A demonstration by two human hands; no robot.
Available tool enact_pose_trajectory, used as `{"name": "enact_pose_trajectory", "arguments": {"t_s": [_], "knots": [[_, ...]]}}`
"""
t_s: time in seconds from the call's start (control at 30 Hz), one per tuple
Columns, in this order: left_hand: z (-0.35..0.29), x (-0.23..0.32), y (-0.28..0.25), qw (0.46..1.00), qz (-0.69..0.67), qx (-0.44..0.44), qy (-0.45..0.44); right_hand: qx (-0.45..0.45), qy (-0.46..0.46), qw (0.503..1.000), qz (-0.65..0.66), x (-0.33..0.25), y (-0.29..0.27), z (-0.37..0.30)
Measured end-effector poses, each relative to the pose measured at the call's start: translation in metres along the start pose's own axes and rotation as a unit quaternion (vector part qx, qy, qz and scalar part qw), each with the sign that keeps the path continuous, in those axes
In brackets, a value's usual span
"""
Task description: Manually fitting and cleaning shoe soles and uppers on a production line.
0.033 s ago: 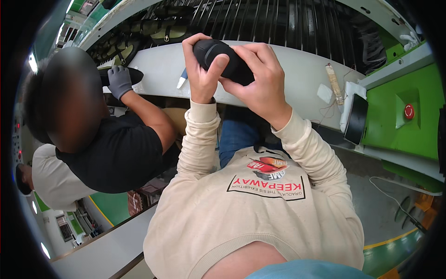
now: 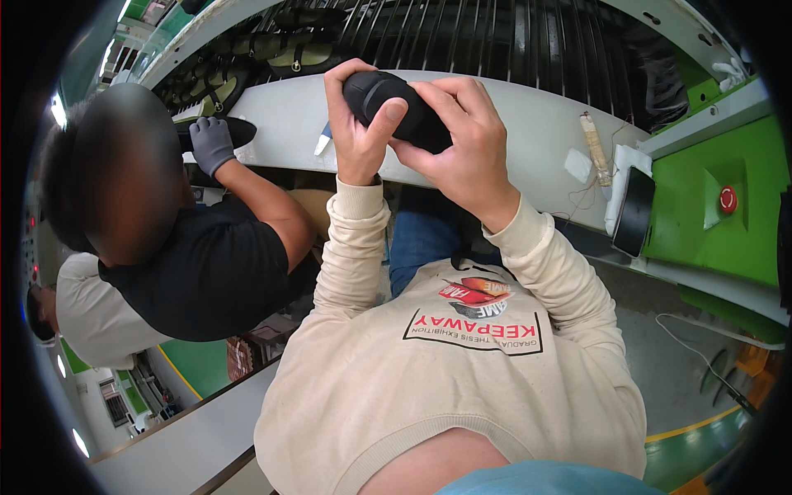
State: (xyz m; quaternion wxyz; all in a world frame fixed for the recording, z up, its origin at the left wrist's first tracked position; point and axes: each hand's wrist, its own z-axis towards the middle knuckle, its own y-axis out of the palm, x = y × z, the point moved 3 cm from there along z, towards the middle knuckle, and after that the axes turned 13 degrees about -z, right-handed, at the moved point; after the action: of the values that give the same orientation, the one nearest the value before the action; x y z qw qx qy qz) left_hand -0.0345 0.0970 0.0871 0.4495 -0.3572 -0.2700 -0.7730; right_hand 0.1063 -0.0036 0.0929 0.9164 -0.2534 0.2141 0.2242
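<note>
Both of my hands hold up a black shoe (image 2: 378,92) over the grey-white bench. Its rounded end, with a band across it, faces up and left; the rest is partly covered by my fingers. My left hand (image 2: 360,132) wraps the left end, thumb pressed across the top and fingers behind. My right hand (image 2: 466,136) is closed on the right end, its thumb underneath and its fingers over the upper side. Just left of my left wrist, a tool with a white blade and blue handle (image 2: 322,142) lies at the bench edge.
Beyond the bench (image 2: 528,140) runs a roller conveyor (image 2: 495,41), with several olive-and-black sandals (image 2: 299,58) at left. A co-worker's gloved hand (image 2: 212,142) holds a black sole-shaped piece (image 2: 241,133). At right are a tape-wrapped stick (image 2: 595,148) and a green machine panel with a red button (image 2: 727,200).
</note>
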Motion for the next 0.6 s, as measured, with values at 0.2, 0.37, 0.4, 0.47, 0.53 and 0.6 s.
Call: {"name": "enact_pose_trajectory", "arguments": {"t_s": [0.2, 0.37, 0.4, 0.47, 0.53, 0.6], "knots": [[-0.020, -0.005, -0.012, 0.999, 0.012, 0.021, 0.040, -0.030, -0.025, 0.999, -0.003, -0.013, 0.000, -0.008], [-0.051, -0.016, -0.009, 0.991, -0.096, 0.092, 0.029, -0.081, -0.028, 0.996, -0.011, -0.017, 0.004, -0.022], [-0.058, -0.018, -0.010, 0.991, -0.102, 0.087, 0.032, -0.099, -0.030, 0.995, -0.015, -0.018, 0.005, -0.025], [-0.076, -0.022, -0.014, 0.990, -0.104, 0.096, 0.010, -0.132, -0.030, 0.991, -0.013, -0.019, 0.006, -0.033], [-0.095, -0.029, -0.018, 0.988, -0.105, 0.109, -0.030, -0.166, -0.030, 0.986, -0.010, -0.018, 0.007, -0.041], [-0.114, -0.034, -0.019, 0.988, -0.096, 0.110, -0.041, -0.210, -0.033, 0.977, -0.020, -0.017, 0.010, -0.050]]}}
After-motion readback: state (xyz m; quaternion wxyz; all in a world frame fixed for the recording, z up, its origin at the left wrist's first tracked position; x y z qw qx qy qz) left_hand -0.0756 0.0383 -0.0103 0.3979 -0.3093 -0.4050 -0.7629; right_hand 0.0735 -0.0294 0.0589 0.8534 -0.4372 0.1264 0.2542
